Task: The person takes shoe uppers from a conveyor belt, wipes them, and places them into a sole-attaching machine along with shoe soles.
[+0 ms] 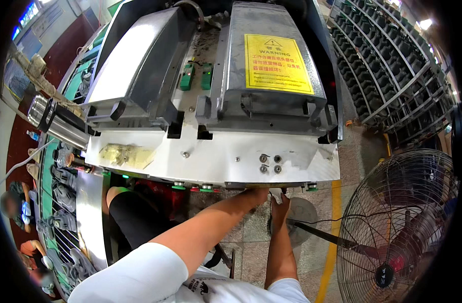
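Note:
A large machine with a white front panel (pixel 216 156) carries two grey metal covers (pixel 140 70), the right one bearing a yellow warning label (pixel 276 63). Green and red buttons (pixel 206 188) line the panel's lower front edge. My left hand (pixel 259 193) reaches up to that edge from the lower left, its fingers hidden under the panel. My right hand (pixel 280 201) comes up beside it, just right of the left hand, touching the same edge. A small white piece (pixel 275 194) shows at its fingertips; the grip is hidden.
A big wire-guard floor fan (pixel 397 227) stands at the right, a rack of dark parts (pixel 392 65) behind it. A conveyor with grey shoe pieces (pixel 64 202) runs down the left, a steel flask (pixel 49 118) above it. Another person (pixel 14 207) sits far left.

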Action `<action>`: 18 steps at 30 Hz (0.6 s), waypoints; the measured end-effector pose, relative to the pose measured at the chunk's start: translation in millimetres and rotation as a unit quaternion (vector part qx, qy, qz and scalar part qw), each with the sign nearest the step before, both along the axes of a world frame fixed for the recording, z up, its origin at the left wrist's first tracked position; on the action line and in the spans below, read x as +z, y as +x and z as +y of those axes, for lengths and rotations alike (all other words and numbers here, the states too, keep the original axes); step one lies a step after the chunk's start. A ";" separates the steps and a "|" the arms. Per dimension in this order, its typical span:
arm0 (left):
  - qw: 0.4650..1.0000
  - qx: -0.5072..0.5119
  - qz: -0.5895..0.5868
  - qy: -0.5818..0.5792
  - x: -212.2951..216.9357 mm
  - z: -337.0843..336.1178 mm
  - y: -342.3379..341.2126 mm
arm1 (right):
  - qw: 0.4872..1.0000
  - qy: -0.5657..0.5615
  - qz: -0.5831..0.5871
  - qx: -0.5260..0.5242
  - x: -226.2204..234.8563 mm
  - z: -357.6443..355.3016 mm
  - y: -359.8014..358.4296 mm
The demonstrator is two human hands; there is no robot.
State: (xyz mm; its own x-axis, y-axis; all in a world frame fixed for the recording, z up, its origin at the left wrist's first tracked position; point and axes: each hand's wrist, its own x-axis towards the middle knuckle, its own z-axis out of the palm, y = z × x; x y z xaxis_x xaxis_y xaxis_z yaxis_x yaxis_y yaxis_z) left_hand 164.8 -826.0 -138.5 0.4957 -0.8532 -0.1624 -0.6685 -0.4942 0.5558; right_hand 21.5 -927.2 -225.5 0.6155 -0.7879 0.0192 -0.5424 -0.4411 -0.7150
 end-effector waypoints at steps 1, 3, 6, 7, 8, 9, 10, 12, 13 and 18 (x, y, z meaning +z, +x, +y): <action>1.000 0.005 -0.005 -0.004 -1.9 -5.2 2.5 | 1.000 0.014 0.026 0.006 -3.5 -4.0 3.7; 1.000 0.004 -0.012 0.008 -6.0 -2.6 7.1 | 0.997 0.032 0.065 -0.005 -10.6 -4.1 7.9; 0.999 -0.011 -0.015 0.031 -10.8 2.4 13.0 | 0.995 0.063 0.018 -0.069 8.8 11.9 21.8; 0.999 -0.017 -0.018 0.037 -10.0 3.5 14.1 | 0.996 0.062 0.020 -0.066 10.1 15.1 20.4; 0.999 -0.022 -0.019 0.040 -9.5 4.4 16.3 | 0.996 0.061 0.021 -0.063 10.3 18.6 18.7; 0.998 -0.028 -0.018 0.045 -8.4 6.4 15.4 | 0.996 0.060 0.023 -0.059 11.2 22.7 16.8; 0.998 -0.032 -0.017 0.048 -7.4 7.4 16.7 | 0.995 0.069 0.004 -0.068 15.9 27.9 17.1; 0.998 -0.037 -0.016 0.054 -8.8 9.0 16.8 | 0.992 0.086 -0.032 -0.084 25.3 43.7 18.3; 0.998 -0.039 -0.015 0.057 -9.4 10.4 17.8 | 0.990 0.104 -0.022 -0.093 30.2 48.1 17.9; 0.996 -0.054 -0.015 0.064 -9.4 12.4 18.0 | 0.991 0.119 0.017 -0.066 33.5 84.1 -3.4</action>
